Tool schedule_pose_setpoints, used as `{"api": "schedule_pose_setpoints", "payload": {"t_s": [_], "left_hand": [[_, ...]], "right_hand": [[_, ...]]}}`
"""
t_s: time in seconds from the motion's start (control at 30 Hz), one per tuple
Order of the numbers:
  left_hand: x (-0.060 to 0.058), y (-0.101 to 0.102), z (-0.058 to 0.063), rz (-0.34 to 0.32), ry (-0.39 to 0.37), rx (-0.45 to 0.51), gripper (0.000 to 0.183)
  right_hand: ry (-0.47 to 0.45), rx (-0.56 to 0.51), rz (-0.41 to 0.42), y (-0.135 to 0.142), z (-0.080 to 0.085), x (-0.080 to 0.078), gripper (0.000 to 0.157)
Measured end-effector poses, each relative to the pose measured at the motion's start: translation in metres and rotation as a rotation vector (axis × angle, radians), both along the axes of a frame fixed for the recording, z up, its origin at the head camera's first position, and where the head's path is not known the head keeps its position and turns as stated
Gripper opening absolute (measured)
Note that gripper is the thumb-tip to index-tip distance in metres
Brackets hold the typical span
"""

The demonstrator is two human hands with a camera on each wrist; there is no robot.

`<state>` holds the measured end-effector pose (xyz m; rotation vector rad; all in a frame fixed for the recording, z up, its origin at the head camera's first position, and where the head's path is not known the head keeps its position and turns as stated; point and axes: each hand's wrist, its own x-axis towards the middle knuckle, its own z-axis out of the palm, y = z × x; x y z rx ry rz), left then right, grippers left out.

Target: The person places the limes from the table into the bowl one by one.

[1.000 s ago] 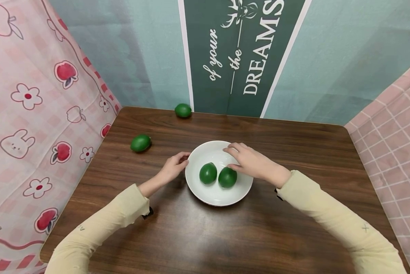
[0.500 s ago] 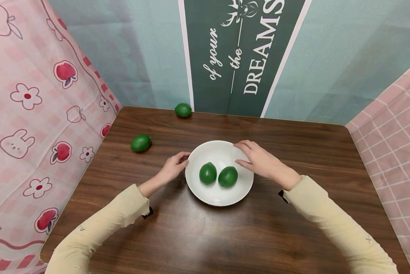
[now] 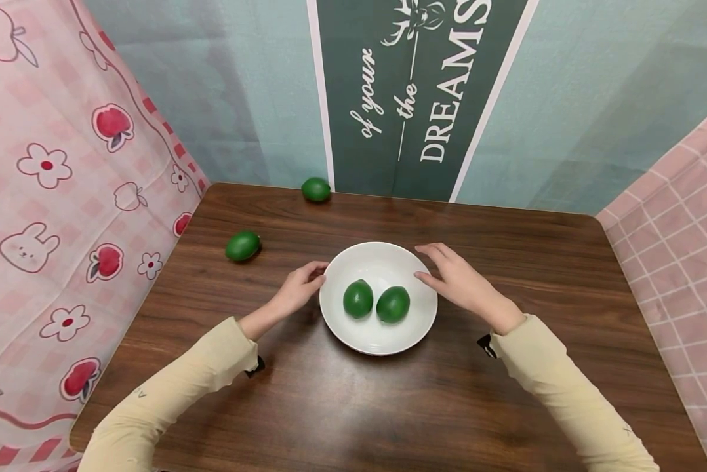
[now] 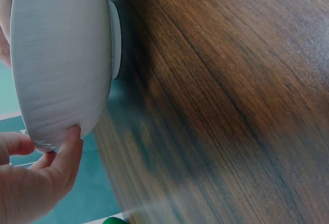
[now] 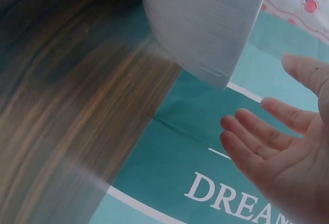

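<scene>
In the head view a white bowl [image 3: 372,341] stands on the wooden table, with two green limes, a left lime [image 3: 358,299] and a right lime [image 3: 393,305], lying side by side inside. My left hand [image 3: 297,288] holds the bowl's left edge. The left wrist view shows that hand's fingers [image 4: 66,154] against the bowl's outer wall and the thumb at the rim. My right hand [image 3: 462,282] hovers at the bowl's right rim, fingers extended and holding nothing. In the right wrist view a gap shows between the right hand's fingers [image 5: 257,131] and the bowl.
On the table's [image 3: 353,419] left part lies another lime [image 3: 243,246]. A further lime [image 3: 316,190] sits at the back edge, against the blue-green cloth [image 3: 259,98]. Patterned pink cloths border the table on the left and right.
My right hand has drawn back to the right, from over the right lime to the bowl's right rim. The left hand and bowl stay in place.
</scene>
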<state>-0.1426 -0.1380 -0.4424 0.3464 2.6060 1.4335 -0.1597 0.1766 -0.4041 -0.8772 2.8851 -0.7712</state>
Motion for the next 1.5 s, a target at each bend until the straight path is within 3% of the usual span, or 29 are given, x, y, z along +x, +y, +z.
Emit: {"api": "schedule_pose_setpoints", "payload": {"t_s": [0.4,1.13,1.5], "left_hand": [[0.0,0.001,0.002,0.008,-0.002,-0.011,0.032],[0.0,0.001,0.002,0.005,-0.008,0.006,0.032],[0.0,0.0,0.002,0.001,-0.01,0.007,0.032]], "right_hand": [[-0.106,-0.054,-0.149,0.004,-0.005,0.003,0.051],[-0.19,-0.217,-0.274,0.0,-0.03,0.009,0.044],[-0.246,-0.234,-0.365,-0.004,-0.038,0.013,0.044]]}}
